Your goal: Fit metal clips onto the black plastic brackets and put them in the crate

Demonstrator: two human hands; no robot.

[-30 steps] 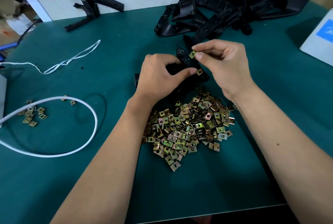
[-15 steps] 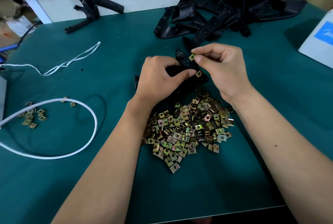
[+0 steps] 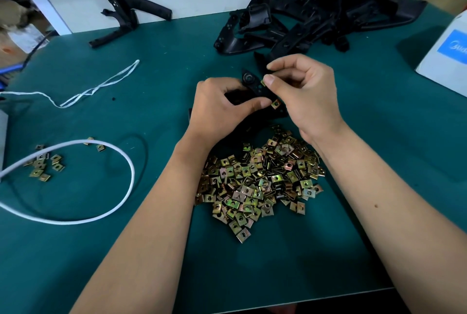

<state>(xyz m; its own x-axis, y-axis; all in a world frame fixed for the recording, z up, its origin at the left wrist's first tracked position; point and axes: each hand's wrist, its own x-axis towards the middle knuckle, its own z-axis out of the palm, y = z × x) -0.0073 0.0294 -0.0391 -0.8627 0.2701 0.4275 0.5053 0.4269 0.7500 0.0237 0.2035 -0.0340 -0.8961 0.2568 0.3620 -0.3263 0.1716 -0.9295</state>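
Head view: a clip was pinched in the right hand against the bracket gripped by the left hand; misalignment risked it springing loose.

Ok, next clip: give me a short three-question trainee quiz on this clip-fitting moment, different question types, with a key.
1. True or false: the left hand holds the black bracket being worked on.
2. Multiple choice: the right hand pinches a metal clip where? A) over the clip pile B) at the bracket's upper edge C) beside the white cord
3. Fill in: a second clip sits on the bracket next to the left ____.

Key: 1 true; 2 B; 3 thumb.
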